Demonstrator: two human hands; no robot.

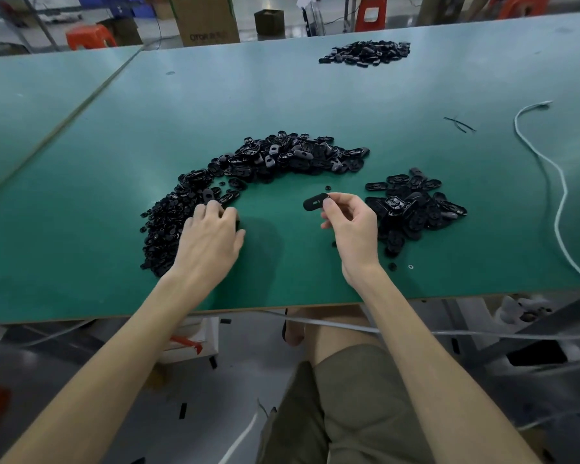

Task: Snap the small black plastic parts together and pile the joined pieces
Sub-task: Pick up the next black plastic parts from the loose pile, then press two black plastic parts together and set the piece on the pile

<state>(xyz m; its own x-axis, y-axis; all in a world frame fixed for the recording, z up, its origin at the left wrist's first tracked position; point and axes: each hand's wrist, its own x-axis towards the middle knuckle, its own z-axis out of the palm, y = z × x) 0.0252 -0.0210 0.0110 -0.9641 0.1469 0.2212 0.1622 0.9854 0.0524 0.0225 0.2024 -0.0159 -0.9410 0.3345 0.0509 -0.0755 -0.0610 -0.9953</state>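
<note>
Green table (81, 195), dense heap (168, 222). Right hand (352, 226) pinches a shell (315, 202); left hand (211, 236): grip unclear. Risk: it lifts two at once.

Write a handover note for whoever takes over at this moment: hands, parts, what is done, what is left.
Left hand: fingers down on the near end of the arc pile; I cannot tell whether it grips a part.
Right hand: pinches one oval piece above the table.
Parts: the arc pile lies centre-left, the right pile is beside the right hand, and the far pile is at the back.
Done: probably the right pile is joined pieces, though that is not certain.
Left: join the held piece, pile it, then work through the arc pile, which is large.
</note>
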